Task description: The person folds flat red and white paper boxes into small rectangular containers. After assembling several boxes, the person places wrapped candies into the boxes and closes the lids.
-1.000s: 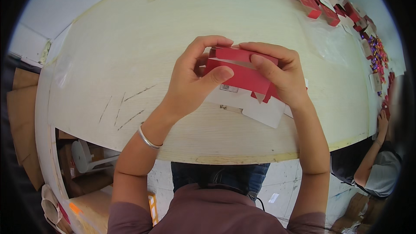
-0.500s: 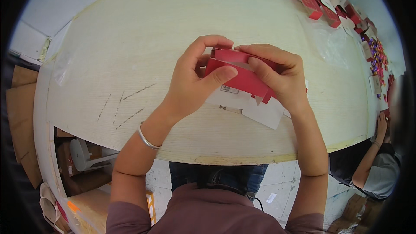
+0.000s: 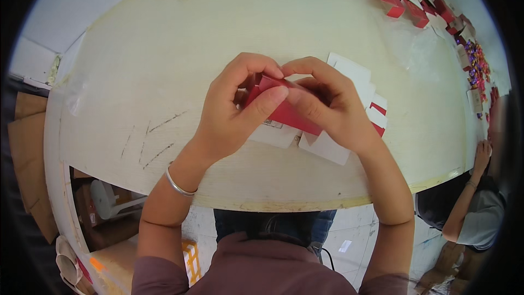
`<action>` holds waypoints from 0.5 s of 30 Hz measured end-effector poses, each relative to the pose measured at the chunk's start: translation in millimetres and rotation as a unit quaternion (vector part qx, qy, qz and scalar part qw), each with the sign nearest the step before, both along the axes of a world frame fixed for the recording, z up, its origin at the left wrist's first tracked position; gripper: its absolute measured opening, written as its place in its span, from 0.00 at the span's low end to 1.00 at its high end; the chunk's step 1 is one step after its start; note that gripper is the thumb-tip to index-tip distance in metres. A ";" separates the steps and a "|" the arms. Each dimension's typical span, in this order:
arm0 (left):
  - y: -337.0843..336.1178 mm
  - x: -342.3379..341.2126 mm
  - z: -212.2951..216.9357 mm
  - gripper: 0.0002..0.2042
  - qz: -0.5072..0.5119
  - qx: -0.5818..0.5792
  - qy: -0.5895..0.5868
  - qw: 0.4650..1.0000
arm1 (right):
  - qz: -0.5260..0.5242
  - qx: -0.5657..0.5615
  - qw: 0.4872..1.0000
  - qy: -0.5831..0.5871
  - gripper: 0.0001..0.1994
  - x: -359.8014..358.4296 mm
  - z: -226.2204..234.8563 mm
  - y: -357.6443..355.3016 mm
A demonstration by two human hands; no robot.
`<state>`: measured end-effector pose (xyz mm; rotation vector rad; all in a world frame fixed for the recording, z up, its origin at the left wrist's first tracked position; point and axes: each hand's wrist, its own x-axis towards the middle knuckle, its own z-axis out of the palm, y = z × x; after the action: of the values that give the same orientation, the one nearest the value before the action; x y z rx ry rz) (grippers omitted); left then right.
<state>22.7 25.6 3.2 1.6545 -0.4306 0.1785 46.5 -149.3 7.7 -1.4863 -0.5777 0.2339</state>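
Observation:
Between my hands is a small red cardboard box (image 3: 293, 116), tilted above the table. My left hand (image 3: 236, 104) grips its left end, thumb on the near face and fingers behind. My right hand (image 3: 330, 104) closes on the same box from the right, its thumb beside the left thumb at the upper edge. Much of the box's top and right side is hidden by my fingers. Beneath lie flat white and red carton blanks (image 3: 328, 147), partly covered by my hands and the box.
A pile of red and white boxes (image 3: 390, 1) fills the far right. Beside it are many small shiny colourful wrapped pieces (image 3: 476, 68) and clear plastic film (image 3: 417, 49). A co-worker's hand (image 3: 482, 155) rests at the right table edge. Flattened brown cardboard (image 3: 30, 153) stands at the left.
My hands have come closer together at the box's upper edge, and the right has moved left. The upper flap is lower and more covered; more carton blanks show behind my right hand.

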 end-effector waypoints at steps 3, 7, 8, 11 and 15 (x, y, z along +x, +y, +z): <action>0.7 -1.5 -0.2 0.12 -0.046 -0.053 0.014 0.997 | 0.029 -0.016 0.999 -0.027 0.11 5.1 1.7 -6.5; 3.4 -0.4 -1.8 0.14 -0.056 -0.022 0.006 0.998 | 0.034 -0.012 0.999 -0.024 0.12 6.7 3.1 -8.8; 4.4 0.3 -1.3 0.13 -0.056 -0.022 0.016 0.998 | 0.023 -0.018 0.999 -0.038 0.11 5.5 2.6 -7.4; 4.2 0.2 -1.5 0.14 -0.046 -0.020 0.042 0.998 | -0.007 -0.044 0.996 -0.078 0.11 3.0 1.4 -3.5; -3.4 -1.4 -3.4 0.18 -0.014 -0.097 0.065 0.993 | -0.041 -0.097 0.985 -0.134 0.11 0.1 3.8 -0.9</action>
<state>21.3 22.2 -0.2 1.4591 -0.3275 0.0872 46.6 -150.2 11.5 -1.7427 -0.7226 0.0241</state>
